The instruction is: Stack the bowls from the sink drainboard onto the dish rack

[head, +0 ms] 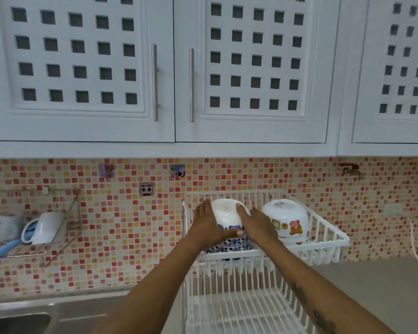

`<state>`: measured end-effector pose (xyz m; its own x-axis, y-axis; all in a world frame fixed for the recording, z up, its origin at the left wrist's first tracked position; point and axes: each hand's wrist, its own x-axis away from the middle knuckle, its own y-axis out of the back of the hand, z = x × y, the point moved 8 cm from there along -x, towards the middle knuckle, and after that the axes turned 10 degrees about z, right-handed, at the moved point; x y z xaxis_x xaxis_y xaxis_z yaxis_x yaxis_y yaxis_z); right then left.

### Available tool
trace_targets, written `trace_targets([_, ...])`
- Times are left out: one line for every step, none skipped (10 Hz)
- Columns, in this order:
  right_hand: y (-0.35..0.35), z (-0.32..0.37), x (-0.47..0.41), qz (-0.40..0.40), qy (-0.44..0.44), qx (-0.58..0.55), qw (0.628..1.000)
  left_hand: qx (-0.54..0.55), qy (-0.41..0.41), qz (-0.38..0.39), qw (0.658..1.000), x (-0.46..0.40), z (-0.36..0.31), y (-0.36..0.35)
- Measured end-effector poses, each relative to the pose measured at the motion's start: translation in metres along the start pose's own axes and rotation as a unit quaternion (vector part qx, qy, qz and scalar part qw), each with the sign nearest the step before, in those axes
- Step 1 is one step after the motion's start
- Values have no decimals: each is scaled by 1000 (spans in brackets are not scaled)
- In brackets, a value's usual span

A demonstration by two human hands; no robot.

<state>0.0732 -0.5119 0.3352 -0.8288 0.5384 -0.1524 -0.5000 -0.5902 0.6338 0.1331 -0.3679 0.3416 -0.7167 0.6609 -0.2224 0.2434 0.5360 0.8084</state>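
Left hand: the left hand is curved around the left side of the white bowl, fingers spread along its wall and thumb pressed on the lower front near the blue band.
Right hand: the right hand is cupped against the right side of the same bowl; its thumb lies on the upper wall near the base ring.
Grip state: both hands are partly closed and clamp the bowl between them.
Held bowl: white, upside down, with a blue floral band at its rim; it sits directly between the two palms.
Bowl below: a blue-patterned bowl lies inverted just under the held bowl; the two appear to touch, but the contact line is hidden by the hands.
Dish rack: a white wire dish rack stands on the table against the tiled wall; both bowls are in the left part of its upper tier.
Upper tier, right part: a white bowl with bear prints rests inverted on another bowl whose details cannot be told.
Lower tier: white wire tray, contents partly hidden by the forearms.
Sink: a steel sink lies at lower left, well apart from the hands.
Wall shelf: a wire wall shelf at left holds a white mug lying on its side.
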Motion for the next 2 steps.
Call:
trace_targets([19,22,26,-129,76,189,970,20,27,13,999,20,1,13])
trace_targets([21,19,41,-138,101,229,958,25,26,10,999,45,3,29])
